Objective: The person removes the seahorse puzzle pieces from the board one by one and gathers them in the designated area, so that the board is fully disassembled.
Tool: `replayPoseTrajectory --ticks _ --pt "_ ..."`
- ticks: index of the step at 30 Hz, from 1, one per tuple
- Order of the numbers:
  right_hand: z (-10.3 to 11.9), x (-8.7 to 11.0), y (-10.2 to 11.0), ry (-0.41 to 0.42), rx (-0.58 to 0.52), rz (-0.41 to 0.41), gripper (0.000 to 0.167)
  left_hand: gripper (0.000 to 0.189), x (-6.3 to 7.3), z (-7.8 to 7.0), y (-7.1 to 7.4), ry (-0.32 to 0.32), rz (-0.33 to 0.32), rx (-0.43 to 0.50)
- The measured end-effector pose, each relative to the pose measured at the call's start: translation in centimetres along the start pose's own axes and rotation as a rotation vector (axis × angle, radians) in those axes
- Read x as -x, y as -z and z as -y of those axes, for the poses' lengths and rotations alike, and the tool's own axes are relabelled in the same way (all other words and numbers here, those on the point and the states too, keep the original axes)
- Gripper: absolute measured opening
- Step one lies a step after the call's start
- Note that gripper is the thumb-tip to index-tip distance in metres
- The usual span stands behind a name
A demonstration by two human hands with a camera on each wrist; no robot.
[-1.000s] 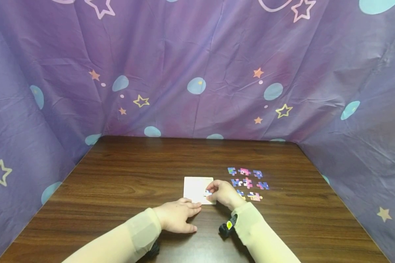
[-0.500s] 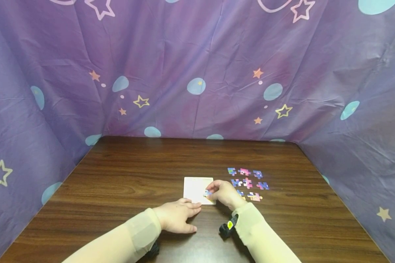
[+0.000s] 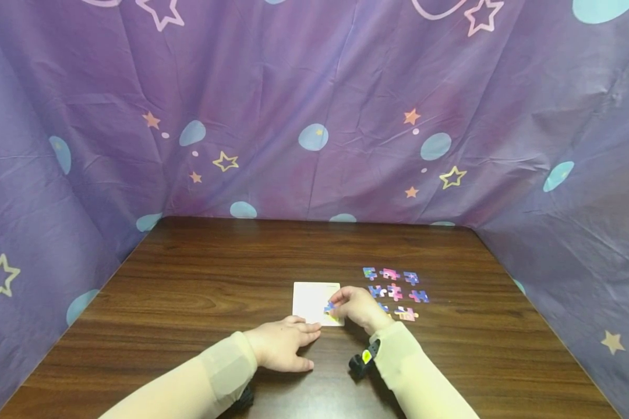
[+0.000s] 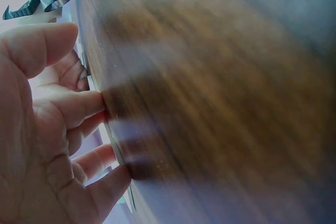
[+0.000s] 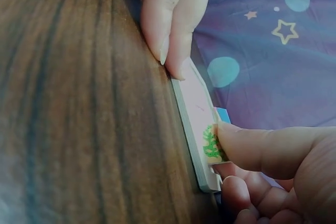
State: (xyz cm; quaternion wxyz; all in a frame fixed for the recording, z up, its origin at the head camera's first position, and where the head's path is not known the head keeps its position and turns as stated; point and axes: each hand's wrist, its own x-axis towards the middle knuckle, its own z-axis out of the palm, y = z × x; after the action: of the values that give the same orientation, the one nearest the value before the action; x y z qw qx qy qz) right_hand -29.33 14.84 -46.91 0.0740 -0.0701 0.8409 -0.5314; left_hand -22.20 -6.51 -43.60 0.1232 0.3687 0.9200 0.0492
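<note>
A white square puzzle board [image 3: 307, 298] lies flat on the table in the head view. My right hand [image 3: 360, 308] pinches a jigsaw piece [image 3: 329, 309] at the board's lower right corner. Up close in the right wrist view, that jigsaw piece [image 5: 211, 144] shows a green pattern and some blue, with the thumb [image 5: 262, 145] over it. My left hand [image 3: 285, 343] rests with fingers extended, their tips touching the board's near edge. The left wrist view has those fingertips [image 4: 118, 179] against the board's rim.
Several loose jigsaw pieces [image 3: 394, 291] in pink, blue and purple lie in rough rows right of the board. A dark wooden table [image 3: 215, 262] stretches around, with a purple star-patterned curtain [image 3: 272, 105] along its back and sides.
The jigsaw piece in my right hand has turned, showing more of its blue and yellow face. Both hands stay in nearly the same place.
</note>
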Motion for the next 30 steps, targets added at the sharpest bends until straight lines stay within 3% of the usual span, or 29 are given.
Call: replayPoseTrajectory --ticks 14,30 --pt "-0.05 -0.11 0.05 -0.006 -0.031 0.022 0.022 0.066 -0.02 -0.11 -0.04 0.003 -0.003 -0.009" --pt "0.01 -0.07 0.76 0.004 -0.146 0.078 0.027 0.066 -0.05 -0.09 -0.12 0.009 -0.002 -0.012"
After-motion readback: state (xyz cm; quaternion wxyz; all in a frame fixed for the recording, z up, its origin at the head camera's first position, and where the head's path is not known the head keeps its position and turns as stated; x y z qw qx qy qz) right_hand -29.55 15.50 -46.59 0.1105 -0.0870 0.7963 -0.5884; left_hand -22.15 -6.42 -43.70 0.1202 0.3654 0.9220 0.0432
